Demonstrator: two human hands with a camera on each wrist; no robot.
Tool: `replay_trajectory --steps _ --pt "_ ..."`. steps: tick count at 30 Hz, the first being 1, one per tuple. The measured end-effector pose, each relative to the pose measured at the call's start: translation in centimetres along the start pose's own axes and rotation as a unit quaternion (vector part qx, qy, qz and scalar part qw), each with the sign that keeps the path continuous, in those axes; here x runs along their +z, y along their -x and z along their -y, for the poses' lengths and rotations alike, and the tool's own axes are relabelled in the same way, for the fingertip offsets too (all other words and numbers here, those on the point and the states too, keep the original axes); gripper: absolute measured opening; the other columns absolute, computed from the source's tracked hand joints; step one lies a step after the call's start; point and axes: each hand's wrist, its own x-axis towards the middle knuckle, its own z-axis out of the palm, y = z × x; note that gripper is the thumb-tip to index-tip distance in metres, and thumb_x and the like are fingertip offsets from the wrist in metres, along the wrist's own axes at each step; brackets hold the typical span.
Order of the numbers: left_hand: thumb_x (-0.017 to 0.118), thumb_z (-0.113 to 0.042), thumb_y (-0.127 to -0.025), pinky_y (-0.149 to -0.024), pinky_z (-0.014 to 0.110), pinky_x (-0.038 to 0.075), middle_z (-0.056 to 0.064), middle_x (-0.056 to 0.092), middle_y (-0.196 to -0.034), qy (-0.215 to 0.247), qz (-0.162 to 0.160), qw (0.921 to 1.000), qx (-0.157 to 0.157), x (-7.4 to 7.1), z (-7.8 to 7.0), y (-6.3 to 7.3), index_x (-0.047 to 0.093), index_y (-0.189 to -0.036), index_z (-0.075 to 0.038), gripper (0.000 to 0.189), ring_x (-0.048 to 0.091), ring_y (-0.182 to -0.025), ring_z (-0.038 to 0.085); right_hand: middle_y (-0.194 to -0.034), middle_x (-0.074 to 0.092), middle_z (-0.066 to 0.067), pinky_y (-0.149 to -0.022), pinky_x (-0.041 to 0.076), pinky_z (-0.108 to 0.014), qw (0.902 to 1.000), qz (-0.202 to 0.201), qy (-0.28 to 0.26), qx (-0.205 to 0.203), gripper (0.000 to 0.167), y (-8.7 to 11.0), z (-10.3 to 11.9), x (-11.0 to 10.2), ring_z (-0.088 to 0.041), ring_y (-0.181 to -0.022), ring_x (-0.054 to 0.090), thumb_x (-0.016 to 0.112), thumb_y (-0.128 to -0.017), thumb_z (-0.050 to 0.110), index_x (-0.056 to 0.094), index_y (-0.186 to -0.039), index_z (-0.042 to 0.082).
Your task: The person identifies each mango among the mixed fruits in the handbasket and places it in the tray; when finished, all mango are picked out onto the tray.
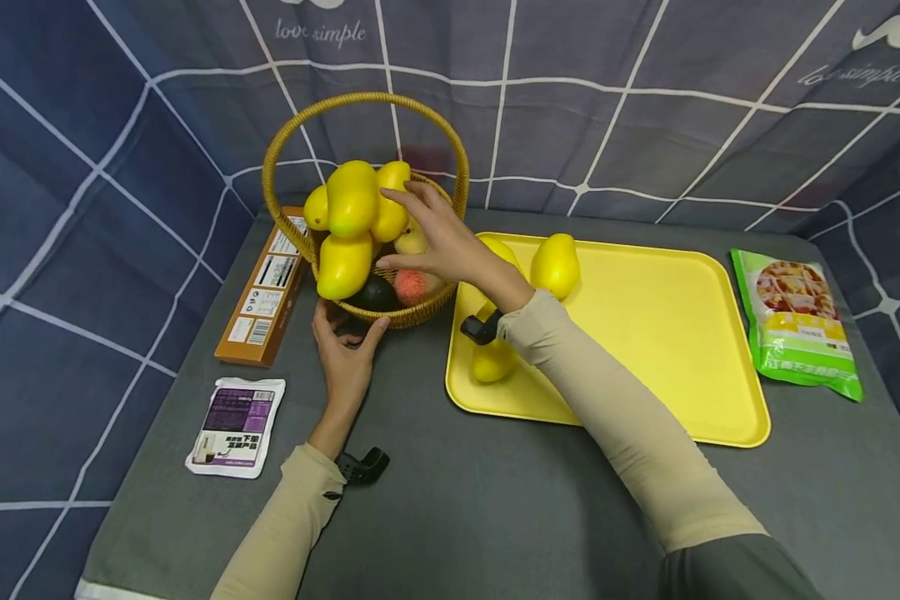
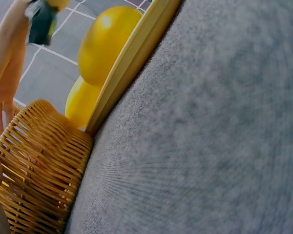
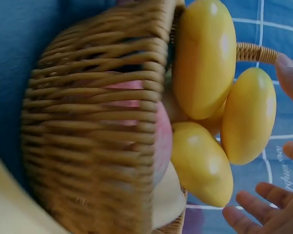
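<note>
A wicker basket (image 1: 420, 315) with a tall arched handle stands at the back left. Several yellow mangoes (image 1: 352, 200) are heaped on its left side, above a dark green avocado (image 1: 375, 293) and a reddish peach (image 1: 411, 287). My left hand (image 1: 347, 362) holds the front of the basket low down, thumb and fingers spread around its wall. Over the basket's right side is my right hand (image 1: 446, 242), its fingers spread beside the mangoes. In the right wrist view those fingers (image 3: 273, 195) are apart from the mangoes (image 3: 249, 117), with nothing in the palm.
Right of the basket lies a yellow tray (image 1: 667, 333) bearing more mangoes (image 1: 557, 267) at its left end, partly hidden by my right forearm. A brown box (image 1: 262, 292) and a white-purple pouch (image 1: 236, 427) lie at left. A green food bag (image 1: 798, 325) is at far right.
</note>
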Motion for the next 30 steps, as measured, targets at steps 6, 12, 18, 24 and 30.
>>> replay_trajectory --steps 6,12,18,24,30 --pt "0.074 -0.013 -0.088 -0.084 0.048 0.04 0.024 0.03 -0.144 0.001 -0.002 1.0 0.0 -0.1 0.0 -0.1 0.017 -0.155 -0.006 0.088 0.039 -0.127 0.038 -0.158 0.021 -0.016 -0.114 0.032 -0.039 0.9997 0.007 -0.009 0.023 0.09 -2.4 0.2 0.3 -0.028 -0.145 0.026 0.077 -0.08 0.05 0.033 -0.153 0.021" --pt "0.073 -0.012 -0.089 -0.085 0.049 0.041 0.022 0.028 -0.147 0.005 0.003 1.0 -0.001 0.0 0.2 -0.1 0.015 -0.155 -0.006 0.089 0.038 -0.126 0.036 -0.16 0.018 -0.009 -0.118 0.025 -0.04 0.999 0.011 -0.024 0.037 0.088 -4.2 0.3 0.4 -0.023 -0.148 0.02 0.078 -0.08 0.049 0.034 -0.153 0.028" --pt "0.073 -0.012 -0.089 -0.085 0.051 0.04 0.022 0.028 -0.148 0.003 0.004 1.0 0.003 0.0 0.1 -0.3 0.015 -0.155 -0.006 0.088 0.038 -0.128 0.037 -0.162 0.013 -0.006 -0.118 0.025 -0.04 0.9989 0.026 -0.027 0.028 0.088 -5.4 0.6 0.9 -0.019 -0.15 0.013 0.077 -0.08 0.05 0.032 -0.153 0.029" --pt "0.073 -0.012 -0.089 -0.086 0.053 0.04 0.022 0.028 -0.148 0.004 0.001 1.0 0.001 0.0 0.2 -0.3 0.016 -0.155 -0.006 0.088 0.037 -0.128 0.038 -0.164 0.007 -0.004 -0.117 0.026 -0.039 0.9975 0.041 -0.034 0.046 0.089 -6.1 0.6 1.7 -0.022 -0.151 0.012 0.077 -0.08 0.051 0.032 -0.154 0.032" --pt "0.074 -0.012 -0.088 -0.085 0.052 0.041 0.022 0.029 -0.147 0.005 0.0 1.0 0.005 -0.1 0.4 -0.3 0.018 -0.155 -0.006 0.087 0.039 -0.127 0.036 -0.164 0.007 -0.004 -0.116 0.029 -0.036 0.998 0.043 -0.021 0.042 0.084 -6.5 0.7 2.1 -0.02 -0.151 0.012 0.078 -0.079 0.052 0.039 -0.151 0.03"
